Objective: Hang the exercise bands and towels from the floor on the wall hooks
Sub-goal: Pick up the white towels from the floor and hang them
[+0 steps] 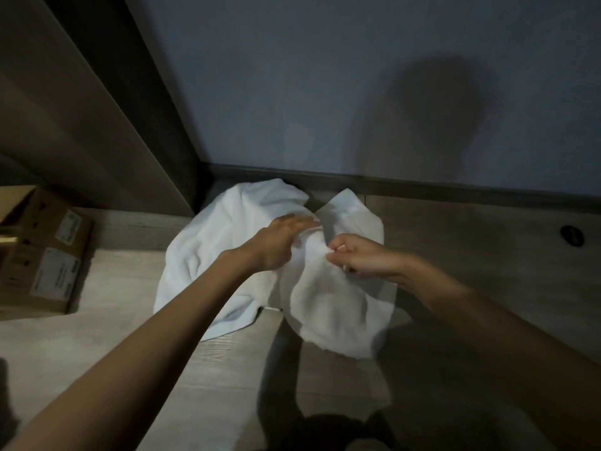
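Observation:
A white towel (pixel 325 304) lies crumpled on the wooden floor near the skirting board, its near part lifted off the floor. My right hand (pixel 361 255) pinches a fold of the towel near its middle. My left hand (pixel 283 239) reaches over the towel with fingers stretched out, touching the cloth; whether it grips is unclear. No exercise bands or wall hooks are in view.
A cardboard box (pixel 42 252) stands on the floor at the left. A dark wooden door frame (pixel 146 109) rises behind the towel's left side, the grey wall (pixel 325 76) beyond. A small dark round object (pixel 571 235) sits on the floor at the right.

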